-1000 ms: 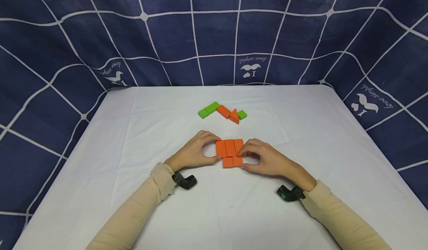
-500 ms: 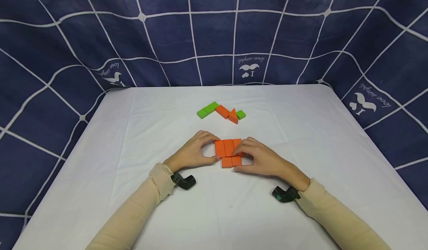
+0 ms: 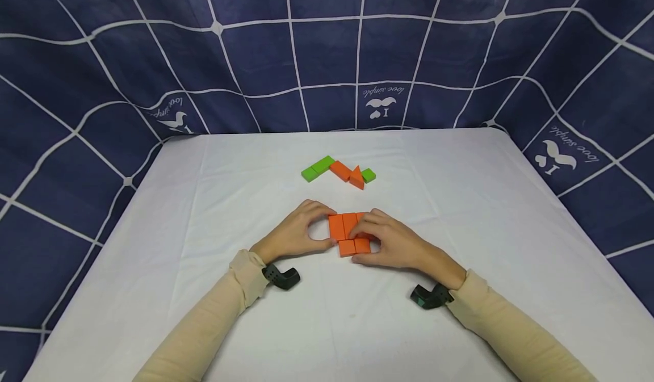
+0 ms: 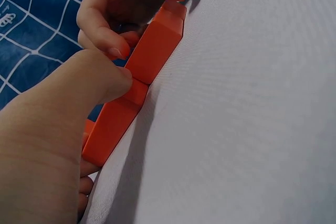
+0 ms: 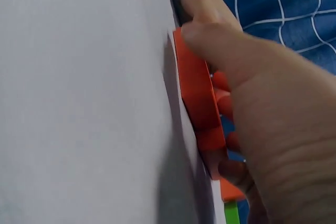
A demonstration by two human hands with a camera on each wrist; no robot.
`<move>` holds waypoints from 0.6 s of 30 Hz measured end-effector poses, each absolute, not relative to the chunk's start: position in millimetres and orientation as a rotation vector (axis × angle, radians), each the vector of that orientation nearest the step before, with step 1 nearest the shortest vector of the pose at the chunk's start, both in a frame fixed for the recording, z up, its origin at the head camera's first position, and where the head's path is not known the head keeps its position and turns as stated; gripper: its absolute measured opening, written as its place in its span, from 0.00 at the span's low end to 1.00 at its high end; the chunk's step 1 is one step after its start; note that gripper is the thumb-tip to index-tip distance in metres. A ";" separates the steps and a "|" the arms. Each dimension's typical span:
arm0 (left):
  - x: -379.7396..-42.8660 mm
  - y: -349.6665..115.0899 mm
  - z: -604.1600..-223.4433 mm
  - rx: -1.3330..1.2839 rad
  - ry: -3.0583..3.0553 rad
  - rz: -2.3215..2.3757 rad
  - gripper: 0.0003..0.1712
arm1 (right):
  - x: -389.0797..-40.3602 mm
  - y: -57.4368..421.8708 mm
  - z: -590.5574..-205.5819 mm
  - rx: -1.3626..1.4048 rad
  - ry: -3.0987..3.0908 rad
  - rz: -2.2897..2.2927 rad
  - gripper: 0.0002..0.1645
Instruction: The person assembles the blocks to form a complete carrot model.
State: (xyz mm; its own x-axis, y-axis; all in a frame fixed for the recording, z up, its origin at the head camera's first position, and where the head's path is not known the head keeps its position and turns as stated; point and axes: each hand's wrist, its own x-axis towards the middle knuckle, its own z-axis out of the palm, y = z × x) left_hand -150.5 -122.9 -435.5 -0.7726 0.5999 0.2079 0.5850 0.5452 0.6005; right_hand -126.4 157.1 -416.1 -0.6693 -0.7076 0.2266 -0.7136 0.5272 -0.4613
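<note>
Flat orange blocks lie together on the white cloth in the head view. Upright rectangles, including the left one [image 3: 336, 228] and the middle one [image 3: 349, 222], form the far row. Against their near side sit two small orange blocks [image 3: 347, 249]. The left hand [image 3: 298, 231] holds the left rectangle between its thumb, at the near corner, and its fingers at the far edge. Thumb at the near edge and fingertips behind, the right hand [image 3: 393, 240] pinches the small right block [image 3: 362, 246]. Its fingers hide much of the right rectangle. Both wrist views show orange block sides [image 4: 157, 51] [image 5: 197, 85] close up.
Farther back lie two joined green blocks [image 3: 318, 168], an orange rectangle [image 3: 340, 170], an orange triangular block [image 3: 357, 179] and a small green block [image 3: 368, 175]. A dark blue checked curtain [image 3: 327, 53] hangs behind and beside the table [image 3: 245, 166].
The right hand has shifted left over the orange blocks, its thumb sliding along the near edge of the small ones. The left hand has kept its place; the blocks look unmoved.
</note>
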 end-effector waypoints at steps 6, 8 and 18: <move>-150.6 -122.8 -436.6 1.037 2.738 1.067 0.32 | -130.8 168.6 -410.7 1.344 -2.786 0.907 0.24; -150.5 -122.1 -437.0 1.028 2.734 1.060 0.33 | -132.2 173.3 -409.9 1.355 -2.808 0.911 0.24; -150.2 -123.1 -434.1 1.036 2.746 1.035 0.33 | -138.2 178.1 -408.7 1.376 -2.824 0.877 0.26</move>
State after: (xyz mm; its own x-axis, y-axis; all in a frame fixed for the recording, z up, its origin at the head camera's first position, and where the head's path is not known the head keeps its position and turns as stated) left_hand -150.2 -123.1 -434.1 -0.7779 0.5973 0.1954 0.5775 0.5570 0.5968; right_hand -138.2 178.1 -408.7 -0.6381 -0.7602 0.1222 -0.6958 0.5013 -0.5144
